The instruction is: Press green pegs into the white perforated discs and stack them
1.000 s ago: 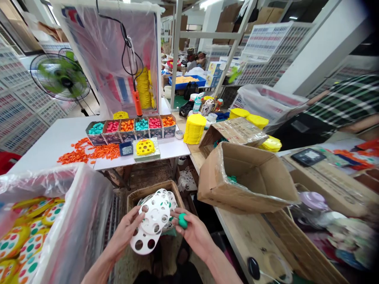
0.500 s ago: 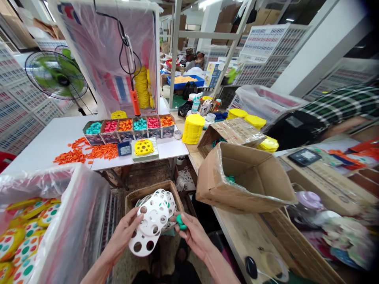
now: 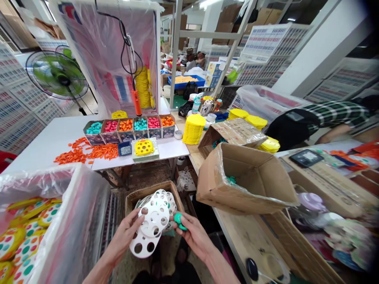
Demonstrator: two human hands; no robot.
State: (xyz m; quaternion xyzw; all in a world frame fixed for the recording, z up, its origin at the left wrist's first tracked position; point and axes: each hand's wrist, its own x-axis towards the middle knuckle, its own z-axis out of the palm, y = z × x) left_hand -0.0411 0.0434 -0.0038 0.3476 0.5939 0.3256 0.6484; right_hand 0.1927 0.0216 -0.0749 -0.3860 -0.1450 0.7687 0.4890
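Note:
My left hand pinches the left edge of a white plastic plate with round holes. A second white plate hangs just below it and partly behind; whether the hand grips that one too is unclear. Between the fingertips of my right hand is a small rounded green plastic piece, close to the plate's right edge. Under both hands, an open cardboard box contains more white holed plates.
Ahead, a white table bears sorting bins, loose orange pieces and a yellow holed plate. A large carton tilts at right. Left stands a plastic-lined crate of dotted yellow toys. Another person works at far right.
The green piece has turned in my right fingers and shows more of its rounded face. My left hand and the white plates have barely shifted.

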